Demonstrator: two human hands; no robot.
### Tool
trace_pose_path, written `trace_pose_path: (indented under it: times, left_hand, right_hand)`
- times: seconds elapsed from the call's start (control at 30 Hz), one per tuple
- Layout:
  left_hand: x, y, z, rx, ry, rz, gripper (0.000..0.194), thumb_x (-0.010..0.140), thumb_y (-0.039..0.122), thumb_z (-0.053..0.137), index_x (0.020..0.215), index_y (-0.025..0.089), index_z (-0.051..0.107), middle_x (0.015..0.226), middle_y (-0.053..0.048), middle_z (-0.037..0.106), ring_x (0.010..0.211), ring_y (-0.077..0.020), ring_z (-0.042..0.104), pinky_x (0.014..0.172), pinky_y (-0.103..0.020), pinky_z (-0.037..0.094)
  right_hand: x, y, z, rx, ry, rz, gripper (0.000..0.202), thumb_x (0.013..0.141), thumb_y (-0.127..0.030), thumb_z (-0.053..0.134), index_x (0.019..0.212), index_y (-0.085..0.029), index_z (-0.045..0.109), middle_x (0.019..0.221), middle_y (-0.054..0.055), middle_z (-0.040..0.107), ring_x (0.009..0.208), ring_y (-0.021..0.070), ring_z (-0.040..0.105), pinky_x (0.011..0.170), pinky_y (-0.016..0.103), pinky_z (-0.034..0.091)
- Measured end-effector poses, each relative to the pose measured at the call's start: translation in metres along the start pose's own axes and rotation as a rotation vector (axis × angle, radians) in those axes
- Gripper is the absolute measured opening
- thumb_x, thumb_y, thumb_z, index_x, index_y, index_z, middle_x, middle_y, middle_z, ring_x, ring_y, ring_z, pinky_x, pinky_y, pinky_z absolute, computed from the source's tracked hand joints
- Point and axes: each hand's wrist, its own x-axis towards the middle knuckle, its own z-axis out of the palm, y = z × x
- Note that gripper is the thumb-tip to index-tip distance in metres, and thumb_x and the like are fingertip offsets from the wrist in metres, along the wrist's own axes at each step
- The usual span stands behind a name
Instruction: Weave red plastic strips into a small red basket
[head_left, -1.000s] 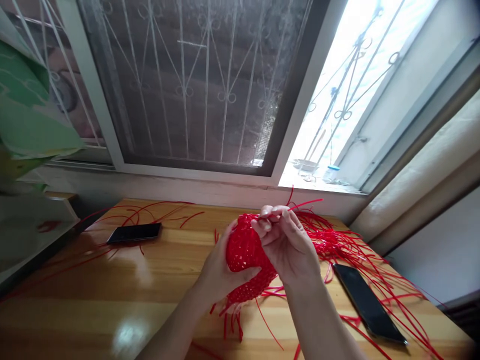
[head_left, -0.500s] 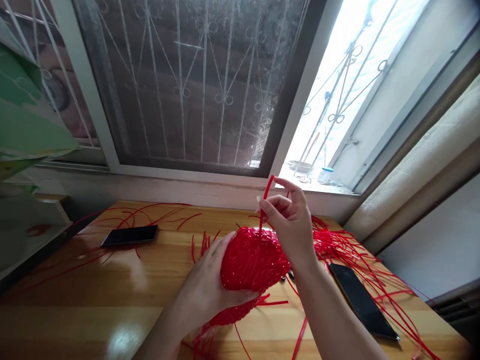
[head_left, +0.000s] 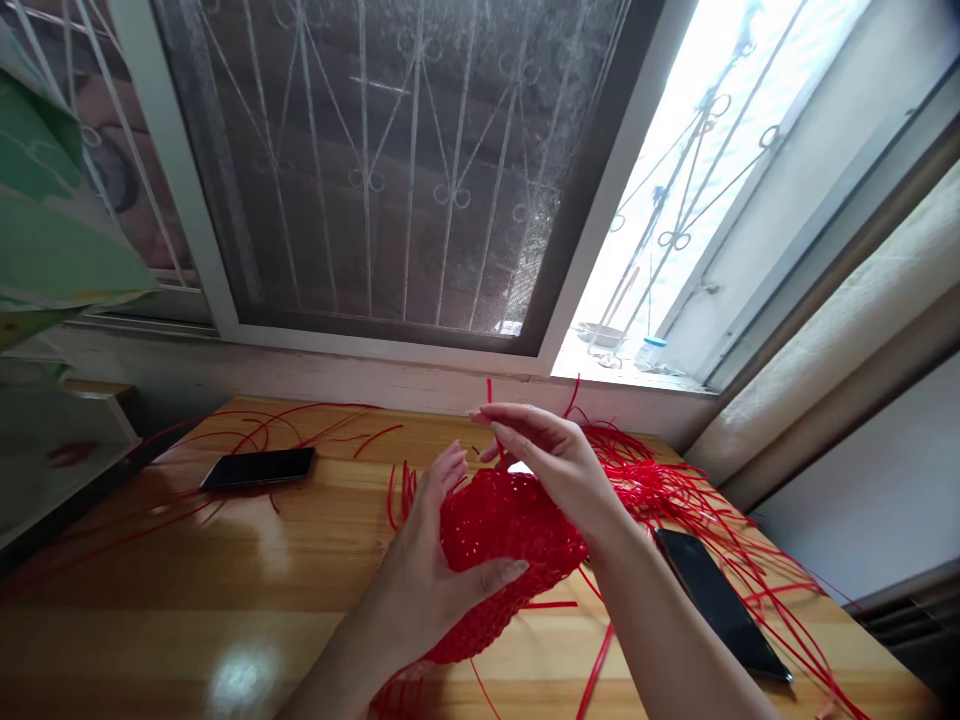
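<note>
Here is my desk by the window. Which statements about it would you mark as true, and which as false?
1. The left hand holds the red woven piece. True.
2. The right hand rests on a phone. False: the right hand is at the top of the red woven piece.
3. Loose red strands lie on the wooden table. True.
4. The jar on the windowsill has a yellow lid. False: the jar's lid is blue.
5. Only one phone is on the wooden table. False: there are two, the left phone and the right phone.
</note>
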Motion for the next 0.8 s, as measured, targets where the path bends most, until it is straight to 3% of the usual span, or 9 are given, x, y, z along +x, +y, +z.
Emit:
trace_pose_path:
  times: [0.1, 0.27, 0.4, 0.5, 0.67, 0.8]
  left_hand:
    - [-0.002, 0.007, 0.003, 0.050, -0.036, 0.018, 0.072, 0.085, 0.050, 0.064, 0.148, 0.034, 0.033, 0.155, -0.007, 0.040, 0.142, -0.0332, 0.038, 0.116, -0.053, 0.033]
    - [-0.008, 0.014, -0.003, 0.019, -0.094, -0.068, 0.060, 0.090, 0.054, 0.055, 0.145, 0.037, 0.040, 0.149, -0.002, 0.051, 0.137, -0.0309, 0.046, 0.111, -0.048, 0.040]
    - [-0.009, 0.011, -0.003, -0.040, -0.057, -0.111, 0.056, 0.090, 0.054, 0.055, 0.142, 0.037, 0.045, 0.151, 0.000, 0.048, 0.141, -0.0290, 0.040, 0.117, -0.048, 0.033]
    - [-0.009, 0.011, 0.000, -0.155, -0.046, -0.125, 0.050, 0.089, 0.052, 0.058, 0.136, 0.036, 0.050, 0.142, -0.001, 0.057, 0.131, -0.0279, 0.053, 0.110, -0.045, 0.042]
    - [-0.010, 0.015, 0.008, -0.161, -0.030, -0.096, 0.049, 0.086, 0.047, 0.065, 0.130, 0.029, 0.053, 0.134, -0.006, 0.063, 0.121, -0.0271, 0.060, 0.104, -0.041, 0.048]
    - [-0.009, 0.015, 0.011, -0.116, -0.014, -0.079, 0.054, 0.081, 0.047, 0.070, 0.128, 0.026, 0.055, 0.127, -0.009, 0.068, 0.112, -0.0289, 0.066, 0.098, -0.042, 0.052]
  right_hand:
    - [-0.009, -0.001, 0.012, 0.003, -0.011, -0.011, 0.027, 0.083, -0.035, 0.070, 0.108, -0.024, 0.071, 0.109, 0.005, 0.073, 0.073, 0.0102, 0.066, 0.066, 0.022, 0.056]
    - [-0.020, -0.002, 0.021, -0.166, 0.034, -0.051, 0.028, 0.087, -0.034, 0.065, 0.114, -0.026, 0.069, 0.109, 0.005, 0.072, 0.074, 0.0123, 0.065, 0.065, 0.025, 0.055]
    - [-0.020, -0.002, 0.010, -0.424, 0.016, -0.163, 0.030, 0.095, -0.024, 0.050, 0.120, -0.027, 0.067, 0.102, 0.003, 0.070, 0.083, 0.0138, 0.065, 0.073, 0.029, 0.053]
    - [-0.018, 0.002, -0.003, -0.604, -0.010, -0.265, 0.036, 0.093, -0.016, 0.050, 0.122, -0.029, 0.065, 0.105, 0.004, 0.067, 0.091, 0.0156, 0.063, 0.078, 0.031, 0.052]
    - [-0.016, 0.013, -0.012, -0.801, 0.082, -0.478, 0.024, 0.090, -0.016, 0.059, 0.103, -0.030, 0.074, 0.091, 0.005, 0.066, 0.091, 0.0194, 0.057, 0.078, 0.035, 0.051]
    - [-0.016, 0.017, -0.010, -0.747, 0.192, -0.485, 0.023, 0.089, -0.016, 0.061, 0.097, -0.032, 0.076, 0.103, 0.006, 0.063, 0.098, 0.0200, 0.058, 0.081, 0.036, 0.052]
